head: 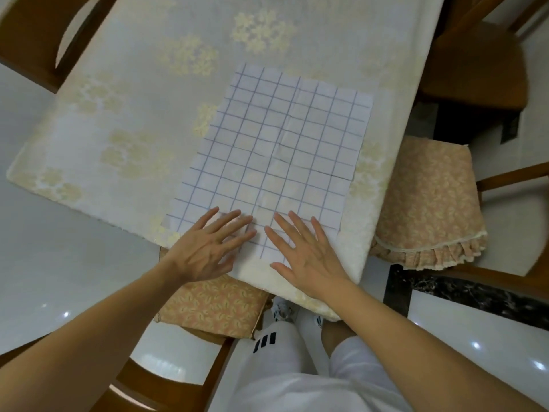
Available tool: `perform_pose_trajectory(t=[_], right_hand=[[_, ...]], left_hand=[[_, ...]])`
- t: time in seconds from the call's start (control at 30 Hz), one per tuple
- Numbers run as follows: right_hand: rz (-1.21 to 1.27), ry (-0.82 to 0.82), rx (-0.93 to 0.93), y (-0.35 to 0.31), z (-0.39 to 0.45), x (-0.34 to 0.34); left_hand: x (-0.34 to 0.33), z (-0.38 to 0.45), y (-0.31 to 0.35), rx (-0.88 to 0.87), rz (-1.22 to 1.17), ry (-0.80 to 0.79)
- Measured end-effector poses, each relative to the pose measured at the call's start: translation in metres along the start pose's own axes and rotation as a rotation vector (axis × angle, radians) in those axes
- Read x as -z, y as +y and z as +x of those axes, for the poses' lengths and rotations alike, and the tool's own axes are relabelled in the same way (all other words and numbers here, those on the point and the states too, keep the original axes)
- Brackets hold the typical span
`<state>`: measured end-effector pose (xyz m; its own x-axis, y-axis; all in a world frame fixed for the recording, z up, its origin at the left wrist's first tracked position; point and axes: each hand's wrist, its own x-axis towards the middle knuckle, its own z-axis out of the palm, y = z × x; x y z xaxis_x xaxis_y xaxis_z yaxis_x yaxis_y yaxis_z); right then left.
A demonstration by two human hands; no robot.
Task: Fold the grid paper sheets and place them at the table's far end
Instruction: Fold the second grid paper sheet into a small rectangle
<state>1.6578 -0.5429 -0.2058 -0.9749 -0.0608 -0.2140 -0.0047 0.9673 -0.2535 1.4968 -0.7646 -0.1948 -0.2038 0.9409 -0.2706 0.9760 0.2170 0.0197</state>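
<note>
A white grid paper sheet [276,153] with blue lines lies unfolded and flat on the table [133,99], near its front right corner. A crease runs down its middle and another crosses it. My left hand [208,246] rests flat with fingers spread on the sheet's near left edge. My right hand [306,251] lies flat with fingers spread on the near right part of the sheet. Neither hand grips anything. The sheet's near edge is partly hidden under my hands.
The table wears a cream cloth with pale yellow flower patterns. Wooden chairs with peach patterned cushions stand at the near side [214,307] and the right side [427,200]. More wooden chairs stand at the far left [32,34] and far right [475,58]. The floor is glossy white tile.
</note>
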Motion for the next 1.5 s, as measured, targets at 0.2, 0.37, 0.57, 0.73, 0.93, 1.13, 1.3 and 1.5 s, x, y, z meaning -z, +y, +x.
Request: perform_pose_trajectory(t=[0.2, 0.37, 0.57, 0.73, 0.93, 1.13, 1.3, 1.5], right_hand=[[-0.074, 0.008, 0.013, -0.005, 0.005, -0.024], [-0.1, 0.125, 0.025, -0.003, 0.002, -0.037], [-0.126, 0.362, 0.051, -0.006, 0.0, -0.048], [-0.131, 0.485, 0.047, -0.008, 0.006, -0.055], [-0.01, 0.504, -0.03, -0.013, 0.006, -0.051], [-0.011, 0.469, -0.039, -0.008, -0.023, -0.045], [-0.089, 0.36, -0.071, -0.01, -0.053, -0.038], [-0.092, 0.439, -0.025, 0.005, -0.098, -0.035]], left_hand=[[-0.014, -0.006, -0.014, 0.031, 0.032, -0.057], [-0.019, -0.004, -0.014, 0.022, 0.029, 0.009], [-0.024, -0.004, -0.013, 0.027, 0.012, 0.019], [-0.028, -0.005, -0.017, 0.045, -0.011, 0.035], [-0.023, -0.005, -0.013, 0.142, -0.098, 0.087], [-0.02, -0.016, 0.013, 0.194, -0.179, 0.101], [-0.006, -0.017, 0.056, 0.296, -0.259, 0.115], [0.015, -0.028, 0.115, 0.4, -0.264, 0.155]])
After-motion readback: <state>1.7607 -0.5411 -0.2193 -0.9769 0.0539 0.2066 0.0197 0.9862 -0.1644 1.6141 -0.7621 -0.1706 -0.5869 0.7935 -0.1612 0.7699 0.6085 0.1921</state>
